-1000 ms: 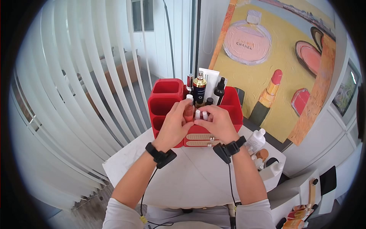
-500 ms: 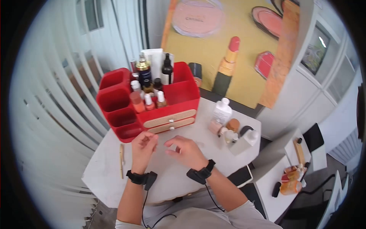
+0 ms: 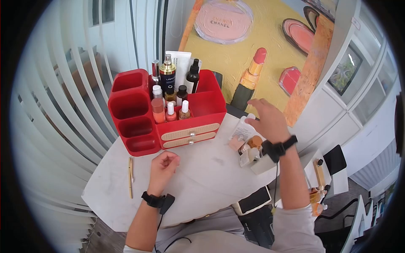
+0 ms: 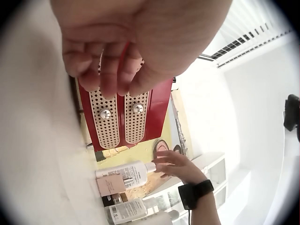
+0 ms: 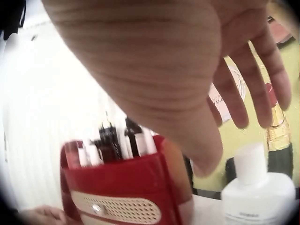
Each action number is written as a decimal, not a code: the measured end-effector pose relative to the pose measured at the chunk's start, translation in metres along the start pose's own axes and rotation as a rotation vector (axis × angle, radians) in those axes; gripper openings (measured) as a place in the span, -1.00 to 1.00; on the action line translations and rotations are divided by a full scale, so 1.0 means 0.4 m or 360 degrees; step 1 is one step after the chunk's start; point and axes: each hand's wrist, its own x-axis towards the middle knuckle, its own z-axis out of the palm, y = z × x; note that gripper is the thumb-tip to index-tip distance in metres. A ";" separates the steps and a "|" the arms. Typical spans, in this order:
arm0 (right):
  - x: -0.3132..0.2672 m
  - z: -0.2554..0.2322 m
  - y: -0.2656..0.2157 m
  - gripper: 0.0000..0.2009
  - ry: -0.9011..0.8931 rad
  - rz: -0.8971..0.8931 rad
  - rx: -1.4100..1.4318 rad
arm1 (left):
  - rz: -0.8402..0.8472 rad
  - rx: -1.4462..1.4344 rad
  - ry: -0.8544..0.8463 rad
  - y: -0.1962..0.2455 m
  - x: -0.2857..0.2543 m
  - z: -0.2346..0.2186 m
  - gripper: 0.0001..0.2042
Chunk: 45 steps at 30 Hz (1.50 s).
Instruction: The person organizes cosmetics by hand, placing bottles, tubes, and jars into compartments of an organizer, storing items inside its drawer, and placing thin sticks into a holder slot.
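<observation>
My right hand [image 3: 270,121] reaches above a white bottle [image 3: 241,131] at the right of the table, fingers spread and holding nothing. In the right wrist view the cap of that bottle stands just below the fingers. My left hand [image 3: 163,170] hovers in front of the red organizer [image 3: 206,119], its fingers loosely curled around nothing. Several bottles stand upright in the organizer, among them a dark gold-collared spray bottle [image 3: 168,76], a black bottle [image 3: 193,78], a white tube [image 3: 181,67] and two small white-capped bottles at the front.
Beside the white bottle cluster a pink box [image 4: 111,185], an orange-brown lid [image 3: 255,141] and other bottles. A thin gold stick [image 3: 130,179] lies on the white table [image 3: 202,181] at left. A makeup painting [image 3: 236,59] leans behind; vertical blinds [image 3: 63,105] hang at left.
Both hands left the small bottles at the organizer's front and drew back. Then my right hand swung right to the white bottle, while the left stayed before the organizer. The head view turned right.
</observation>
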 end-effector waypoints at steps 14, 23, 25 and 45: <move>0.098 0.080 0.155 -0.50 -0.0882 -0.0202 -0.0373 | 0.0093 -0.0022 -0.0026 -0.035 0.013 -0.015 -0.90; 0.108 -0.147 -0.163 -0.60 -0.0879 -0.0706 0.0195 | 0.0251 0.0297 -0.0167 0.026 -0.018 0.026 -0.59; 0.075 -0.067 -0.199 -0.59 -0.1145 -0.0844 0.0441 | 0.0434 0.0295 -0.0322 0.028 -0.028 0.036 -0.41; 0.015 -0.070 -0.034 -0.64 -0.1384 0.0055 -0.0383 | 0.0416 0.0673 0.0167 0.056 -0.014 -0.002 -0.48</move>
